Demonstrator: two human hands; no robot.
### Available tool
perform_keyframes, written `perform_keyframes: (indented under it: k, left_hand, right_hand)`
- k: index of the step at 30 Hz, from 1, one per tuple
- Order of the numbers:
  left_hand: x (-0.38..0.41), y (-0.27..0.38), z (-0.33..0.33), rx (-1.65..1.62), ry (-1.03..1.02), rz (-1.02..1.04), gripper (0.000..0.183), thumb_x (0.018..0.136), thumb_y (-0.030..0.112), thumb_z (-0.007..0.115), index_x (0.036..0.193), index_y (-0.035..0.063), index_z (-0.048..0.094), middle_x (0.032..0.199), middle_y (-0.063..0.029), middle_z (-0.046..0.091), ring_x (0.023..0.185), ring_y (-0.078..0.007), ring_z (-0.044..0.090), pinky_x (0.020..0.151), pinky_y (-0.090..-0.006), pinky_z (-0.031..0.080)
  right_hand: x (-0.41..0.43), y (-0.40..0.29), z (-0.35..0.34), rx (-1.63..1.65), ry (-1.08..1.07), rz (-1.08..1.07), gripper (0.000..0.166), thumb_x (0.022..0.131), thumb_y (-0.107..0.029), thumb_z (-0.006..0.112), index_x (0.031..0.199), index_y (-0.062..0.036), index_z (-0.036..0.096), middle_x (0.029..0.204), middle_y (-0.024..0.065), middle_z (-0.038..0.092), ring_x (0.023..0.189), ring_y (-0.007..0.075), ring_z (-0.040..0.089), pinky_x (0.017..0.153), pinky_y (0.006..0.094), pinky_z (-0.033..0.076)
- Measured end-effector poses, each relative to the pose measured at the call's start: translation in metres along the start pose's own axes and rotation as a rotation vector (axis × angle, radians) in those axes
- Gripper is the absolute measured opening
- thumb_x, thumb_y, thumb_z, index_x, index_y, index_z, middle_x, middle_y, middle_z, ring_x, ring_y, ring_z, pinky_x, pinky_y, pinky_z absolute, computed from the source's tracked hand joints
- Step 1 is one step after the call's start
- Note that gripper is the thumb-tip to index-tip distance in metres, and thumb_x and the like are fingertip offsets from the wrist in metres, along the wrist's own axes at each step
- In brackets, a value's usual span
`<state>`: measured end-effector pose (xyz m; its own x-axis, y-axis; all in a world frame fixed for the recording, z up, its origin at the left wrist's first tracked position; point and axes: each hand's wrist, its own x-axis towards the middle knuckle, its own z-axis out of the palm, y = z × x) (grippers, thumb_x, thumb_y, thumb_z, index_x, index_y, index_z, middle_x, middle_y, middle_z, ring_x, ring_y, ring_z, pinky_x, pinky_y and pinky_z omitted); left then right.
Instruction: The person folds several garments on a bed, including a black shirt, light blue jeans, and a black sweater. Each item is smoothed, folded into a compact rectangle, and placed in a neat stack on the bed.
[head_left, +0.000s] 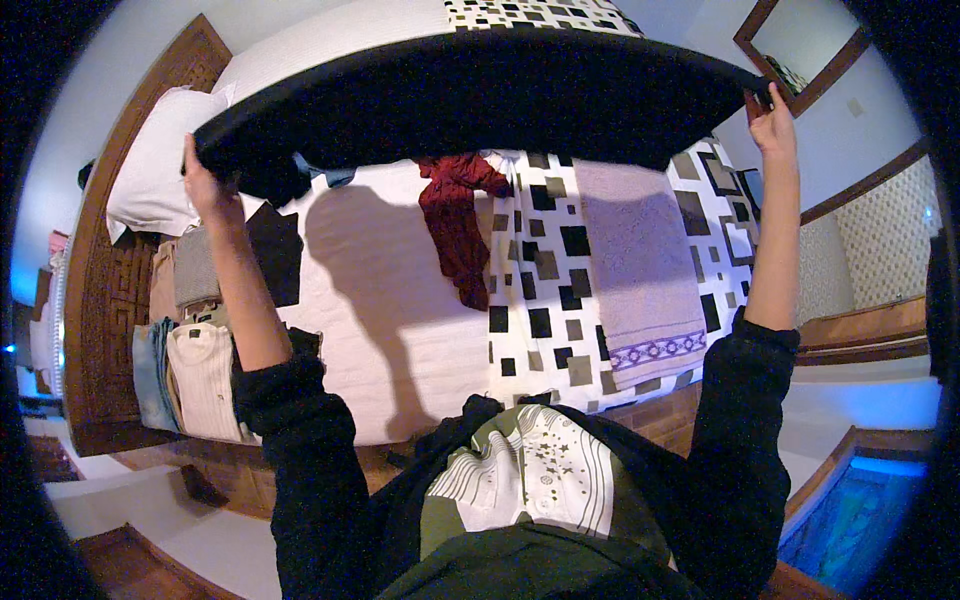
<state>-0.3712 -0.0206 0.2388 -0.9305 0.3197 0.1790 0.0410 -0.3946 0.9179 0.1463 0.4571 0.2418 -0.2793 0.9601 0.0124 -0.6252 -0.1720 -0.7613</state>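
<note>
A long piece of black cloth (480, 97) hangs stretched between my two raised hands above the bed. My left hand (206, 180) grips its left end near the white pillow. At the far right, my right hand (772, 127) pinches the other end between thumb and fingers. Below the cloth, a crumpled dark red garment (457, 232) lies partly on the white sheet (352, 285) and partly against a patterned blanket (540, 262). The black cloth hides the top of the red garment and part of the bed behind it.
Folded clothes, among them a cream ribbed top (202, 367) and blue jeans (156, 375), lie by the carved wooden headboard (105, 315). A white pillow (157, 165) leans there too. A lilac towel (637, 262) covers part of the blanket. A framed mirror (806, 41) is at the upper right.
</note>
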Motion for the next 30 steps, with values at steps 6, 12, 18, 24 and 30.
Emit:
perform_keyframes:
  k: [6, 12, 18, 24, 30]
  left_hand:
    - [-0.073, -0.009, -0.035, 0.448, -0.007, 0.396, 0.023, 0.079, 0.020, 0.052, 0.092, 0.0027, 0.061, 0.084, -0.0083, 0.056, 0.076, -0.0153, 0.052, 0.067, -0.0282, 0.043]
    - [-0.224, -0.118, -0.125, 0.898, -0.204, 0.008, 0.070, 0.079, 0.019, 0.056, 0.129, -0.0040, 0.013, 0.130, -0.0149, 0.026, 0.117, -0.0207, 0.026, 0.098, -0.0306, 0.019]
    - [-0.352, -0.203, -0.164, 0.391, -0.073, -0.580, 0.049, 0.081, 0.018, 0.054, 0.120, -0.0049, 0.035, 0.117, -0.0136, 0.043, 0.106, -0.0220, 0.042, 0.090, -0.0296, 0.033]
    - [-0.272, -0.189, -0.151, 0.065, 0.396, -0.654, 0.042, 0.075, 0.019, 0.062, 0.109, -0.0014, 0.047, 0.107, -0.0079, 0.051, 0.092, -0.0171, 0.050, 0.076, -0.0279, 0.041]
    - [-0.207, -0.201, -0.181, 0.445, 0.402, -0.312, 0.034, 0.070, 0.021, 0.067, 0.091, -0.0039, 0.056, 0.087, -0.0088, 0.058, 0.073, -0.0175, 0.054, 0.068, -0.0287, 0.043]
  right_hand:
    - [-0.068, -0.010, -0.041, -0.014, 0.180, -0.064, 0.020, 0.079, -0.019, 0.055, 0.090, -0.0031, 0.054, 0.088, 0.0093, 0.059, 0.076, 0.0195, 0.057, 0.068, 0.0290, 0.048]
    - [-0.181, 0.059, -0.166, -0.143, 0.451, 0.053, 0.036, 0.083, -0.028, 0.049, 0.107, -0.0019, 0.048, 0.108, 0.0086, 0.053, 0.098, 0.0214, 0.049, 0.086, 0.0323, 0.039]
    - [-0.272, 0.150, -0.351, -0.166, 0.642, 0.342, 0.034, 0.082, -0.031, 0.050, 0.104, -0.0055, 0.051, 0.102, 0.0059, 0.056, 0.092, 0.0201, 0.053, 0.079, 0.0328, 0.044]
    - [-0.262, 0.156, -0.396, -0.078, 0.780, 0.311, 0.027, 0.081, -0.028, 0.051, 0.099, -0.0082, 0.054, 0.094, 0.0081, 0.059, 0.082, 0.0207, 0.058, 0.069, 0.0322, 0.049]
    - [-0.239, 0.108, -0.356, -0.618, 0.891, 0.150, 0.020, 0.077, -0.024, 0.058, 0.090, -0.0099, 0.052, 0.074, 0.0067, 0.057, 0.066, 0.0145, 0.056, 0.060, 0.0300, 0.048]
